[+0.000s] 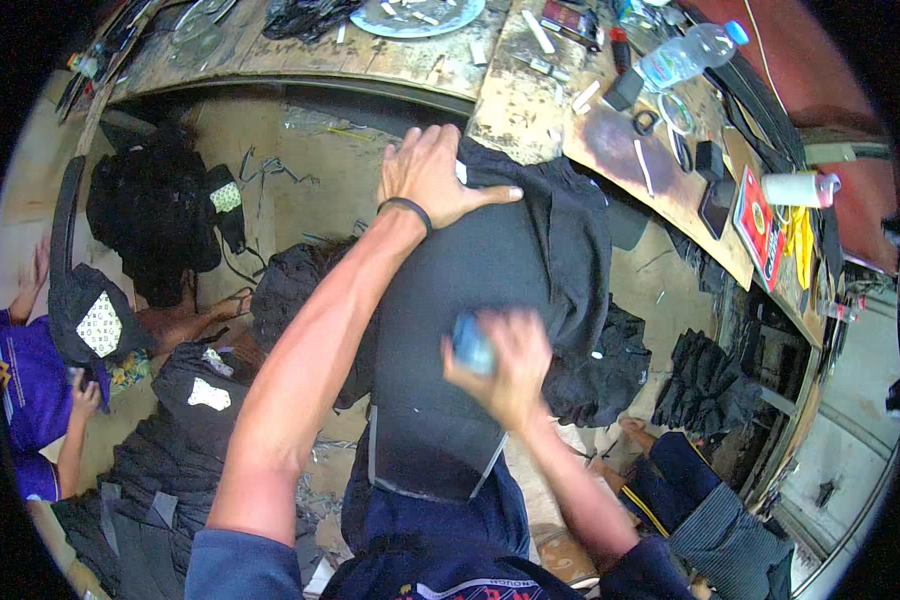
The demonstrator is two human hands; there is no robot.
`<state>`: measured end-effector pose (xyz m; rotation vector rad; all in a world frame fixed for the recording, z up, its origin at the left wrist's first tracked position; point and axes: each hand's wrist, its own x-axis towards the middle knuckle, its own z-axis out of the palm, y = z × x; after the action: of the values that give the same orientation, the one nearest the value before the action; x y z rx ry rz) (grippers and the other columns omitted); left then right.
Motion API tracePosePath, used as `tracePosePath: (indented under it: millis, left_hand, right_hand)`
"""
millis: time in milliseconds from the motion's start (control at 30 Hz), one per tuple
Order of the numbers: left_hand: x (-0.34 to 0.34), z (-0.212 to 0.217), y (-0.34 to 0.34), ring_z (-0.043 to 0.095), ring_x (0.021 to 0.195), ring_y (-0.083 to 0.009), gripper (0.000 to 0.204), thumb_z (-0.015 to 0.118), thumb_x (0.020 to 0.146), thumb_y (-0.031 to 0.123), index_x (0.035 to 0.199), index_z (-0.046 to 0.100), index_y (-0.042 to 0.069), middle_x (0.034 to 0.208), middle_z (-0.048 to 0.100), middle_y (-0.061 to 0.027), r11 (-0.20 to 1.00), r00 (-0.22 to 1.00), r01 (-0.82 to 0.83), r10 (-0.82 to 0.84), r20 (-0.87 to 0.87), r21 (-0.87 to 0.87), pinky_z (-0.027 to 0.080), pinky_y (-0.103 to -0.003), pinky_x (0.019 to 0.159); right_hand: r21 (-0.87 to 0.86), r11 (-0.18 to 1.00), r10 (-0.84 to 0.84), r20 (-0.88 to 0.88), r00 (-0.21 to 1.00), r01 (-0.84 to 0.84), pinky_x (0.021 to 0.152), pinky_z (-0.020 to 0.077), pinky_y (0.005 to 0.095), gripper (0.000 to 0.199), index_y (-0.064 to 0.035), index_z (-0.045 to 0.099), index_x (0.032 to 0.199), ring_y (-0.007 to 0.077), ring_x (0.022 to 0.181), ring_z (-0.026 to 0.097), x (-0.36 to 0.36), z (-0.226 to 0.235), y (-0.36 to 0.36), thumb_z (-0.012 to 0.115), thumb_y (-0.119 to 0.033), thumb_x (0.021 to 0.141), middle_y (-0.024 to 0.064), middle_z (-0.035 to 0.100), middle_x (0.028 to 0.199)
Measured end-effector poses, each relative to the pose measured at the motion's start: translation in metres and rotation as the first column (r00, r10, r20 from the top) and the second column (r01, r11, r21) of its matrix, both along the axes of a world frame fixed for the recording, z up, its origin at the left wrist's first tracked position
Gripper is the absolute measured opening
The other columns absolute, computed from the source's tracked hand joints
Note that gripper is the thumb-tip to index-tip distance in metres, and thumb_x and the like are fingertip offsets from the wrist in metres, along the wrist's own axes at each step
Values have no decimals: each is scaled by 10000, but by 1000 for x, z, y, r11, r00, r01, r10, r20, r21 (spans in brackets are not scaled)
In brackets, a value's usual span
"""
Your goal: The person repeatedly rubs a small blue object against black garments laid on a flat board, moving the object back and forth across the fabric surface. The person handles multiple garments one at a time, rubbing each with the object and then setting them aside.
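Note:
A broad black cloth (450,270) spreads smoothly in front of my lap, its upper end meeting the worktable's edge. Below it is a dark flat panel (435,455) with pale edges, tapering towards my legs. My left hand (433,178) lies on the cloth's top end, fingers apart and thumb stretched to the right; a black band circles that wrist. Over the middle of the cloth, my right hand (510,365) is closed around a blue object (472,345). Motion blurs both, so its kind cannot be made out. Bunched folds (575,240) gather at the cloth's right side.
A stained wooden worktable (530,110) carries a plate (417,15), a plastic bottle (690,55), a thread spool (800,190) and a red packet (758,225). Black garment piles (150,215) lie around the floor. A person in purple (40,380) sits left; another person (710,510) is right.

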<state>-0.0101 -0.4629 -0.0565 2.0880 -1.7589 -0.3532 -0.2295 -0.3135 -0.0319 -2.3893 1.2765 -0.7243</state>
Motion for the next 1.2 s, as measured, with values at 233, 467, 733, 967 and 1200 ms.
tracePosePath:
  millis: [233,467,733,967,1200]
  left_hand:
    - [4,-2,2,635,1215,-339,1110,752,588,969,1176,702,30,1224,721,-148,1000,997,11,-11,-79,-11,493,-559,1005]
    - [4,7,5,545,1346,-380,1187,785,616,938,1383,643,43,1377,641,-190,1000,993,12,-10,-119,14,440,-582,1109]
    - [1,-48,155,480,1508,-337,913,554,1095,625,1623,380,-99,1684,441,-264,927,506,-271,367,-780,260,335,-406,1278]
    - [-41,9,427,451,1512,-282,780,613,1131,355,1691,244,-44,1621,502,-221,859,477,124,387,-789,496,338,-417,1275]
    - [-138,65,558,616,1366,-403,735,641,1094,429,1583,395,-62,1440,627,-316,395,204,911,-183,-962,118,463,-494,1167]
  right_hand:
    - [-47,999,15,8,1000,-15,726,520,485,421,-64,707,973,354,790,616,62,33,-33,941,-305,718,139,623,857]
    - [648,747,-215,22,976,150,811,584,444,402,-37,758,988,323,850,709,12,37,45,891,-380,826,133,717,900]
    - [808,524,-528,60,847,269,1206,405,416,605,-70,764,1357,314,1384,580,-103,-29,-79,547,-539,1041,205,679,1454]
    - [908,416,-238,49,970,56,1195,435,431,777,2,683,1432,279,1352,613,-112,7,131,537,-670,1070,173,693,1460]
    - [944,-167,-639,-323,698,284,1130,465,353,715,25,713,1400,253,1279,649,-264,60,425,597,-593,1060,113,737,1386]
